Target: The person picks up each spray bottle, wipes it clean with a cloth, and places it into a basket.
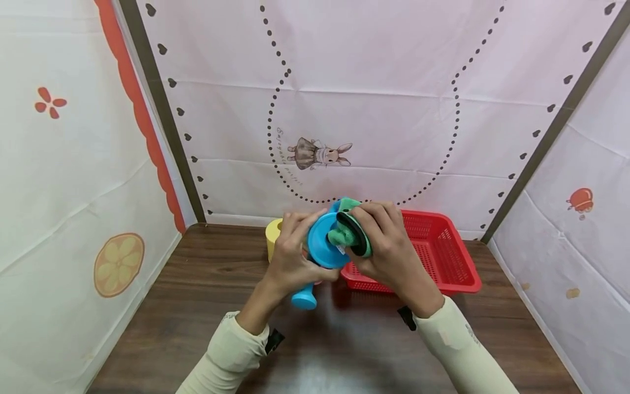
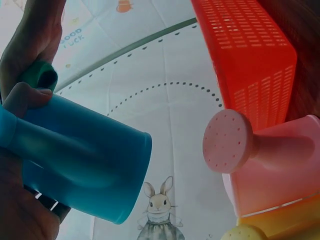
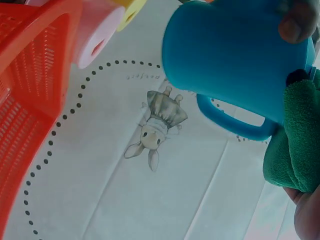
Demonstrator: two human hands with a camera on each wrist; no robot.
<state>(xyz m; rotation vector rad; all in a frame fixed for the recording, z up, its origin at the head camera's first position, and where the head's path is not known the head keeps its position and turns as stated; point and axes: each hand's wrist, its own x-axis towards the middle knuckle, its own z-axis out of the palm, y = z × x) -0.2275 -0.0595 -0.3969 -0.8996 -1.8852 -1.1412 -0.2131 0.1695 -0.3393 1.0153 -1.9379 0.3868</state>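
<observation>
Blue cylindrical plastic watering can [image 1: 324,253] — loop-handled, tilted — clamped in left hand [image 1: 289,259], green terry cloth [image 1: 346,235] clamped in right hand [image 1: 387,244]

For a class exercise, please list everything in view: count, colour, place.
Blue watering can: one, blue, in left hand
Cloth: one, green with black edge, in right hand
Perforated basket: one, red, on table
Pink watering can: one, pink, beside basket
Yellow watering can: one, yellow, beside pink can
Table: one, brown, beneath basket
Printed backdrop panels: three, pale, bordering table
Sleeves: two, cream, on arms
Wrist attachments: two, black, by sleeves
Left hand: one, bare, gripping blue can
Right hand: one, bare, holding cloth
</observation>
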